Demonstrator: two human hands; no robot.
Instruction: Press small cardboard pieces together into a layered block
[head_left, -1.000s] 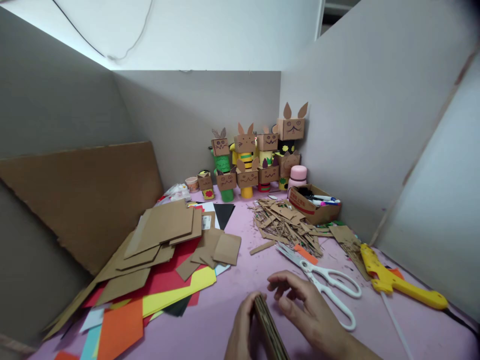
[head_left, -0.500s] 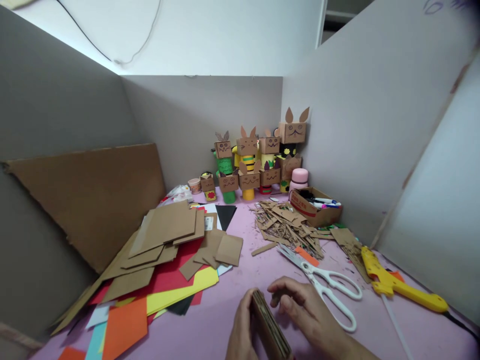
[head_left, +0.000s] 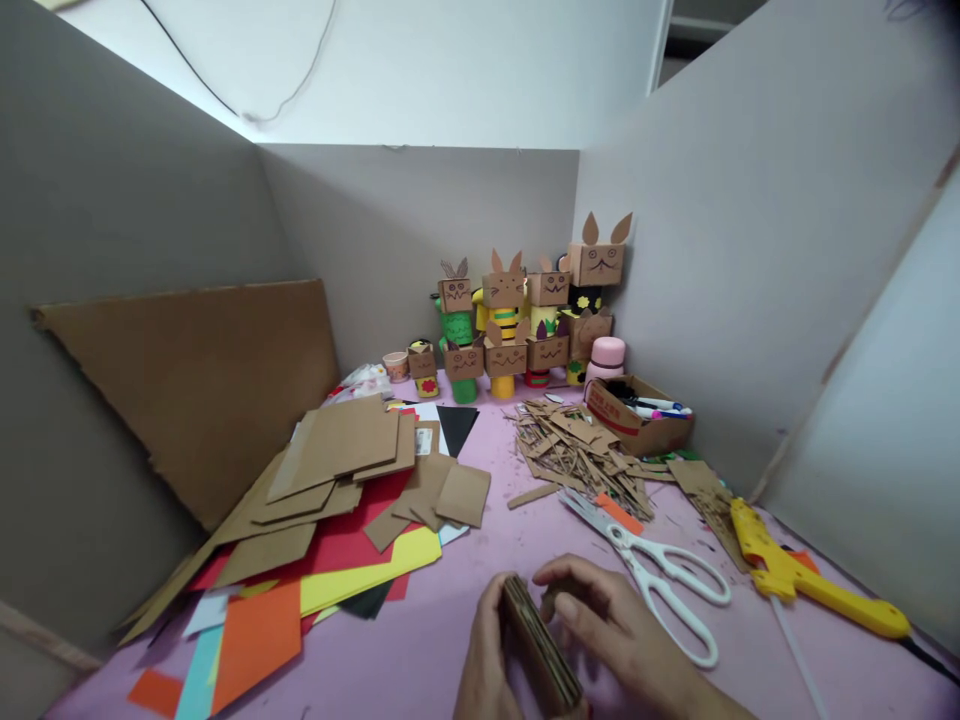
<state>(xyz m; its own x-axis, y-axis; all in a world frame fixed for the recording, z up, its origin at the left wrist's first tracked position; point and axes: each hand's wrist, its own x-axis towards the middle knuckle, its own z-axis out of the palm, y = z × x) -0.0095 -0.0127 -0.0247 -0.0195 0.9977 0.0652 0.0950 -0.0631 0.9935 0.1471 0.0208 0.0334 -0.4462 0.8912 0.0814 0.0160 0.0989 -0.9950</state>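
Observation:
My left hand (head_left: 487,650) is wrapped round a thick stack of cardboard pieces (head_left: 541,645), held with its layered edges facing up, at the bottom centre. Just right of the stack, my right hand (head_left: 600,620) has its fingers curled round a small brown piece (head_left: 556,598), mostly hidden by the fingers. White-handled scissors (head_left: 645,565) lie with their blades open beyond my right hand. Farther right is a yellow glue gun (head_left: 810,580) with a glue stick below it.
Cardboard sheets (head_left: 337,450) and coloured paper (head_left: 255,640) cover the left side. Cardboard scraps (head_left: 577,450) lie near a box of markers (head_left: 637,415). Cardboard animal figures (head_left: 506,355) and a pink bottle (head_left: 606,355) stand at the back, between grey partitions (head_left: 420,200).
The view has shifted slightly, so the table items appear a little farther right. My hands keep nearly the same pose around the stack and the small piece.

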